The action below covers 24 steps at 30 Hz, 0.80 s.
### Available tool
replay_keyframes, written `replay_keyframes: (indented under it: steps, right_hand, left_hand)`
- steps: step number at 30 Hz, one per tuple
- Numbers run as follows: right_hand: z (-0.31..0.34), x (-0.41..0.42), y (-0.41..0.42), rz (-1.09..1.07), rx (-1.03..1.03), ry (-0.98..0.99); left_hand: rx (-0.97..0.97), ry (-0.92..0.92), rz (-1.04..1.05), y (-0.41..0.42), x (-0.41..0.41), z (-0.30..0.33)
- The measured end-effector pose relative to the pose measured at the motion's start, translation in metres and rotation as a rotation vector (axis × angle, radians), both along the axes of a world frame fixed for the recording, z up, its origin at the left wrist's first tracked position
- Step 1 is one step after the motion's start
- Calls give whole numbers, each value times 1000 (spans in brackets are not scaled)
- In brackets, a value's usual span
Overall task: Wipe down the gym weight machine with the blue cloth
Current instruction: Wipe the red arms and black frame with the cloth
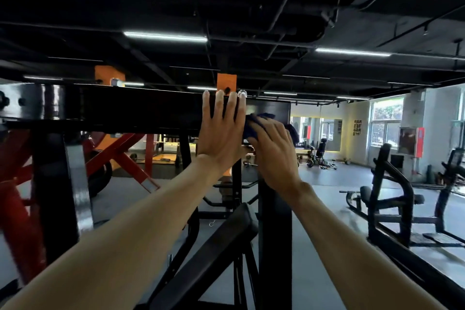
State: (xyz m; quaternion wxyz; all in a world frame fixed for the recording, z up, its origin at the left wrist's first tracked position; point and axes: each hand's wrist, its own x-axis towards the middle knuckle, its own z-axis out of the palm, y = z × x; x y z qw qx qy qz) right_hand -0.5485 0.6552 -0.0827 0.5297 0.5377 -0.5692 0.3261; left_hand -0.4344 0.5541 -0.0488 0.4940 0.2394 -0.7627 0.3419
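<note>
Head view: looks forward and slightly up at a black weight machine in a dim gym, with both bare forearms reaching up to it.
Weight machine: its wide black top beam [130, 106] runs across the left and middle of the frame at hand height; a black upright post [275, 234] stands below the beam's right end.
Left hand: the left hand [222, 131] lies flat against the front face of the beam, fingers straight and slightly spread, fingertips reaching the beam's top edge.
Right hand: the right hand [273, 151] sits just right of the left one, almost touching it, fingers curled over the cloth and pressing it against the beam near its right end.
Blue cloth: the blue cloth [261, 118] is bunched under the right hand's fingers; dark folds show above the knuckles and to the right of the hand.
Orange brackets: two orange plates [226, 82] rise from the beam's top, one directly above the left hand's fingertips, the other further left.
Padded bar: a black padded bar [221, 241] slants up between the two forearms.
Left side: red angled frame members [130, 156] stand behind the beam.
Right side: another black machine [392, 199] stands well apart on the grey floor [327, 209], with bright windows [386, 121] behind it.
Ceiling: black, with strip lights [164, 36].
</note>
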Motion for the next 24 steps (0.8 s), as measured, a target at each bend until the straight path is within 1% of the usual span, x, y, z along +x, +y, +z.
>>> replay_keyframes:
  steps: [1, 3, 4, 6, 8, 10, 11, 12, 13, 14, 16, 17, 18, 21, 24]
  right_hand:
    - [-1, -1, 6, 82, -17, -54]
    - [-10, 1, 19, 229, -125, -224]
    - [-18, 2, 24, 252, -189, -298]
    - [-38, 5, 29, 195, -252, -362]
    - [-59, 7, 28, 134, -213, -359]
    - [-72, 12, 29, 135, -143, -333]
    - [-75, 16, 31, 154, -115, -327]
    - [-76, 20, 33, 178, -90, -325]
    - [-76, 23, 35, 203, -64, -322]
    - [-76, 27, 37, 222, -31, -321]
    - [-76, 32, 38, 231, 34, -344]
    - [-78, 34, 38, 223, 54, -381]
    - [-81, 38, 37, 218, 71, -435]
    - [-88, 54, 34, 247, 114, -634]
    - [-87, 61, 40, 180, 232, -749]
  left_hand:
    - [4, -4, 9, 1, -1, -1]
    - [10, -42, 69, 2, 1, 0]
    - [18, -66, 95, 1, 1, 0]
    - [42, -74, 70, 1, 3, -1]
    - [58, -45, -110, 5, 6, -13]
    - [22, -38, -406, 11, 11, -42]
    - [55, -49, -562, 13, 14, -60]
    - [154, -66, -701, 17, 20, -76]
    - [317, -74, -807, 21, 25, -89]
    - [531, -54, -924, 24, 27, -99]
    - [1069, 80, -1225, 32, 34, -106]
    - [1285, 129, -1365, 34, 37, -107]
    - [1412, 139, -1456, 36, 40, -107]
    - [1390, 52, -1414, 32, 48, -113]
    - [1443, 54, -1387, 17, 51, -115]
